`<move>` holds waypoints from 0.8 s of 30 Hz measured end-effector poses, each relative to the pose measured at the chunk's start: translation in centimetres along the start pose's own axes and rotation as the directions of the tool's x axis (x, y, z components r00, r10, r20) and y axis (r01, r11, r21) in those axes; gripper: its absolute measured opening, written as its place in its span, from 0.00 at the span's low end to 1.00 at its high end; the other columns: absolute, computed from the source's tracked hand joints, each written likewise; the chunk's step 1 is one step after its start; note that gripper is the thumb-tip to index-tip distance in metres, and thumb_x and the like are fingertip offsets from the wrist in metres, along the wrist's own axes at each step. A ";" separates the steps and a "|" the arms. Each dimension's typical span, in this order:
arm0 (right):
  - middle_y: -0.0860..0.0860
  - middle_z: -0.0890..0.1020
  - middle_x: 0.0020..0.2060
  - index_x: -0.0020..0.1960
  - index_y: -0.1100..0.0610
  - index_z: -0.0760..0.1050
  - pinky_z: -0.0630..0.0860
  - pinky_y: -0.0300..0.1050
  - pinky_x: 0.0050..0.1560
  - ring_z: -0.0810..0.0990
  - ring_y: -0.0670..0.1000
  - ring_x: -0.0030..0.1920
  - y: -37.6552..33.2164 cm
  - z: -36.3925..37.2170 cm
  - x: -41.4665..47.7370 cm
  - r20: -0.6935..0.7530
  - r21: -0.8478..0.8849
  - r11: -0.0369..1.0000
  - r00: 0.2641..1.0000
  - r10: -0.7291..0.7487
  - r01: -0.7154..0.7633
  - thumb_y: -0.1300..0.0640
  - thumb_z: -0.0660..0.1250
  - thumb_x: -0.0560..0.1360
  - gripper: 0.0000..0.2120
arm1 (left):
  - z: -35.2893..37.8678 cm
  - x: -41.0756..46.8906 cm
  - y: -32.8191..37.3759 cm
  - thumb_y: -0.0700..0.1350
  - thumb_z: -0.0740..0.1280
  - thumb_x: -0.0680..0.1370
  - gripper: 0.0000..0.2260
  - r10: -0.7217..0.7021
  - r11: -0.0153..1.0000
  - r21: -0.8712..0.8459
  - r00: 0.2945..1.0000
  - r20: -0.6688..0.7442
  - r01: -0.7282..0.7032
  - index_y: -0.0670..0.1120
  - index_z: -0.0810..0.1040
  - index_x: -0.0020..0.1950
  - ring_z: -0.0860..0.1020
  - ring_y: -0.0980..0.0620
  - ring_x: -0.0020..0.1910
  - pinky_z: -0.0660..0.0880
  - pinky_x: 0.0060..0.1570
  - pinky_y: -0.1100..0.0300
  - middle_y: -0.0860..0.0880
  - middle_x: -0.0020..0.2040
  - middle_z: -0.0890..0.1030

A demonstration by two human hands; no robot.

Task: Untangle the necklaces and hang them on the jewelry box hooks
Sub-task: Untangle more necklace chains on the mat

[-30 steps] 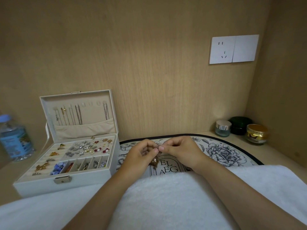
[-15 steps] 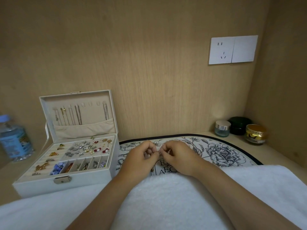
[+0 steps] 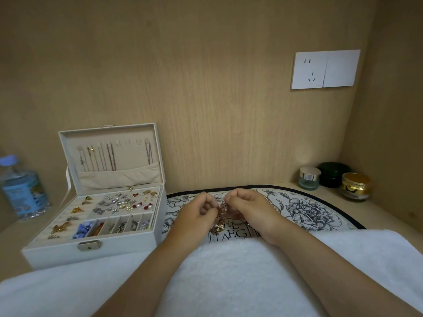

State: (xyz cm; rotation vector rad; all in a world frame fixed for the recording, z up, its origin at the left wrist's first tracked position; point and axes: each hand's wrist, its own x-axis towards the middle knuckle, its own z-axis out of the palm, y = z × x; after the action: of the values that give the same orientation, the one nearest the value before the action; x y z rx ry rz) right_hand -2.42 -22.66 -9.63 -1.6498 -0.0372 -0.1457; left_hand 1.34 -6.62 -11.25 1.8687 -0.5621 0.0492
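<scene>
Necklaces (image 3: 225,211), a rose-gold tangle, are hanging over the mat (image 3: 320,209) btwn left hand (image 3: 196,216) & right hand (image 3: 249,211), each pinching a strand w/ curled fingers, jewelry box hooks (image 3: 128,141) lying up-left, nearer the left hand.

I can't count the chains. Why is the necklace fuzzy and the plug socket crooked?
Head view: the tangled necklace between left hand and right hand is tiny and slightly blurred; the wide-angle lens skews the socket; lighting is dim and soft.
</scene>
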 end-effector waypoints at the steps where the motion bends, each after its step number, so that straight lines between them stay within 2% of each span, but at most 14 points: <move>1: 0.47 0.78 0.31 0.38 0.53 0.79 0.74 0.40 0.39 0.76 0.45 0.34 0.0 0.0 -0.1 0.004 -0.010 1.000 1.000 -0.016 0.016 0.58 0.66 0.80 0.11 | 0.1 -0.1 0.2 0.39 0.69 0.77 0.05 0.020 0.999 -0.031 1.000 -0.013 -0.020 0.48 0.79 0.45 0.74 0.62 0.33 0.71 0.34 0.71 0.53 0.36 0.77; 5: 0.52 0.79 0.31 0.38 0.56 0.81 0.71 0.42 0.34 0.74 0.47 0.31 0.1 0.0 0.0 -0.044 0.008 0.997 0.996 -0.073 0.074 0.60 0.69 0.78 0.10 | 0.3 0.1 0.3 0.40 0.72 0.76 0.06 0.022 0.997 -0.068 0.998 -0.061 -0.026 0.51 0.82 0.45 0.80 0.56 0.35 0.76 0.37 0.66 0.51 0.37 0.83; 8: 0.48 0.81 0.28 0.38 0.55 0.81 0.72 0.42 0.33 0.74 0.47 0.29 0.4 0.0 0.1 -0.091 -0.138 0.981 0.984 -0.152 0.139 0.62 0.69 0.78 0.10 | 0.4 0.3 0.0 0.37 0.73 0.74 0.08 -0.013 0.998 -0.068 0.998 -0.062 0.009 0.51 0.82 0.44 0.77 0.61 0.33 0.74 0.36 0.69 0.53 0.37 0.82; 11: 0.48 0.81 0.29 0.40 0.53 0.81 0.73 0.41 0.33 0.74 0.44 0.28 0.7 0.1 0.1 -0.093 -0.287 0.944 0.976 -0.196 0.162 0.61 0.68 0.77 0.08 | 0.4 0.3 0.0 0.35 0.71 0.74 0.09 -0.032 0.997 -0.079 0.999 -0.041 0.029 0.50 0.82 0.44 0.76 0.62 0.32 0.74 0.36 0.69 0.53 0.37 0.80; 15: 0.46 0.73 0.27 0.40 0.55 0.77 0.65 0.36 0.29 0.67 0.43 0.27 0.7 0.0 0.2 -0.043 -0.304 0.942 0.986 -0.163 0.142 0.60 0.65 0.79 0.09 | 0.3 0.4 0.2 0.33 0.68 0.75 0.10 -0.053 0.984 -0.171 0.997 -0.062 0.042 0.48 0.80 0.46 0.75 0.56 0.36 0.72 0.37 0.64 0.50 0.37 0.78; 18: 0.42 0.68 0.25 0.40 0.54 0.73 0.62 0.36 0.27 0.64 0.43 0.26 0.7 0.0 0.2 0.021 -0.288 0.957 0.999 -0.044 0.048 0.56 0.62 0.81 0.10 | 0.2 0.3 0.1 0.32 0.67 0.74 0.11 -0.015 0.988 -0.155 0.997 -0.076 0.003 0.48 0.79 0.46 0.72 0.58 0.36 0.71 0.37 0.66 0.53 0.37 0.77; 20: 0.44 0.68 0.26 0.40 0.53 0.72 0.62 0.37 0.28 0.64 0.44 0.26 0.6 0.2 0.3 0.019 -0.256 0.967 1.000 0.001 0.004 0.56 0.61 0.81 0.11 | 0.3 0.1 0.0 0.32 0.68 0.74 0.12 0.036 0.994 -0.102 0.999 -0.034 -0.039 0.49 0.79 0.46 0.72 0.58 0.35 0.72 0.38 0.65 0.54 0.37 0.77; 24: 0.47 0.72 0.28 0.38 0.54 0.73 0.64 0.38 0.30 0.67 0.44 0.28 0.1 0.3 0.2 -0.007 -0.198 0.980 0.999 -0.036 0.034 0.58 0.62 0.81 0.13 | 0.4 -0.2 -0.3 0.38 0.72 0.74 0.11 0.061 0.997 -0.042 0.997 0.038 -0.060 0.55 0.80 0.44 0.73 0.57 0.36 0.74 0.40 0.61 0.59 0.36 0.77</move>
State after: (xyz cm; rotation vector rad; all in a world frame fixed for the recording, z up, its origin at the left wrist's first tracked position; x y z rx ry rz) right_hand -2.22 -22.39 -9.76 -1.8474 -0.0446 -0.1902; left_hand 1.21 -6.86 -11.71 1.8161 -0.6422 0.0406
